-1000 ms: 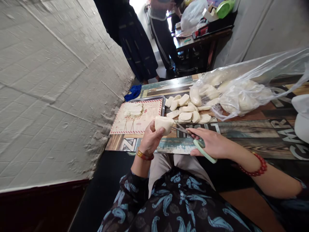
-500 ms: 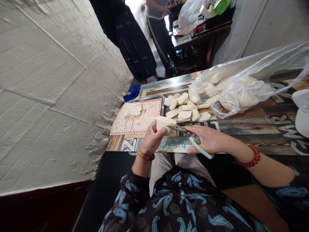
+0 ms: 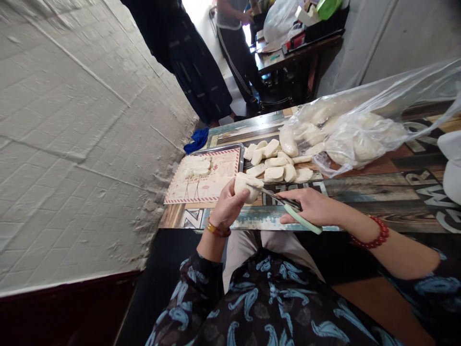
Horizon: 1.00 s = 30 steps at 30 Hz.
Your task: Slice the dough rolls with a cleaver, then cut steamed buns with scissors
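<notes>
My left hand point(image 3: 230, 204) is closed around a white steamed bun point(image 3: 248, 186), with the thumb in front. My right hand point(image 3: 312, 205) grips scissors point(image 3: 302, 219) with pale green handles. Their blades point left and reach into the bun's right side, so the tips are hidden. Just beyond the bun lie several white bun pieces point(image 3: 274, 174) in a loose heap on the table. A few more pieces point(image 3: 200, 166) rest on the patterned paper point(image 3: 201, 190) with a red striped border, at the left.
A metal tray point(image 3: 241, 158) edge shows beside the paper. Clear plastic bags point(image 3: 363, 139) with whole buns stand at the right, near a white object point(image 3: 450, 163). A blue cloth point(image 3: 196, 140) lies against the wall point(image 3: 72, 144). Two people stand beyond the table point(image 3: 378, 192).
The scissors' handles have come closer together in my right hand, and the green handle has tilted. The left hand keeps the bun in nearly the same place.
</notes>
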Motion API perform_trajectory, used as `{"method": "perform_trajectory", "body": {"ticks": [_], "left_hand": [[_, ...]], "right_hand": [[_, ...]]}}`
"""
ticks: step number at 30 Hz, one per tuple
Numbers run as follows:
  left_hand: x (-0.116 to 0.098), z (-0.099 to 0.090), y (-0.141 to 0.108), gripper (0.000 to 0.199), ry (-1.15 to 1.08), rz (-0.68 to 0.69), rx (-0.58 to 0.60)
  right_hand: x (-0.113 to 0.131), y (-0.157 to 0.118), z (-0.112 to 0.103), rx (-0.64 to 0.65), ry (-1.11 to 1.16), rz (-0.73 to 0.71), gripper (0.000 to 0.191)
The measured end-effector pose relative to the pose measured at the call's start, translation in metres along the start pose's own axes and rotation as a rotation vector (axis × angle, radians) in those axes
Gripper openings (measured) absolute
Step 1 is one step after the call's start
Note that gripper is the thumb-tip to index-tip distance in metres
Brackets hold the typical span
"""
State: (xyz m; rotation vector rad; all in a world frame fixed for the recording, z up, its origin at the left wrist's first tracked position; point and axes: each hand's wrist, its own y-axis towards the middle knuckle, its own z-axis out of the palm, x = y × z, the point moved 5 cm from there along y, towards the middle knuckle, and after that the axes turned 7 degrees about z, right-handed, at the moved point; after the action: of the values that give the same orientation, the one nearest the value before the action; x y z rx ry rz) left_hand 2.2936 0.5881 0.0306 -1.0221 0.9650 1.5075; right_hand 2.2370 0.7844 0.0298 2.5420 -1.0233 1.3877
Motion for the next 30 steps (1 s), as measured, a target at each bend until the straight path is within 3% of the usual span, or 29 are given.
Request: {"method": "perform_trajectory", "body": {"ticks": [9,20,27,30], "left_hand": [[0.002,0.003,0.001,0.051,0.055,-0.034,-0.022],[-0.006,0.008,0.002,0.048,0.120,0.021,-0.028],[-0.006,0.009,0.001,0.045,0.145,0.010,-0.019],[-0.005,0.009,0.003,0.042,0.146,0.006,-0.007]], "right_hand": [[-0.001,-0.003,0.001,-0.008,-0.086,-0.015,0.084],[0.004,-0.005,-0.003,0.016,-0.074,-0.025,0.065],[-0.003,-0.007,-0.001,-0.011,0.006,-0.052,0.047],[-0.008,-0.007,-0.002,-0.055,0.054,-0.064,0.047]]}}
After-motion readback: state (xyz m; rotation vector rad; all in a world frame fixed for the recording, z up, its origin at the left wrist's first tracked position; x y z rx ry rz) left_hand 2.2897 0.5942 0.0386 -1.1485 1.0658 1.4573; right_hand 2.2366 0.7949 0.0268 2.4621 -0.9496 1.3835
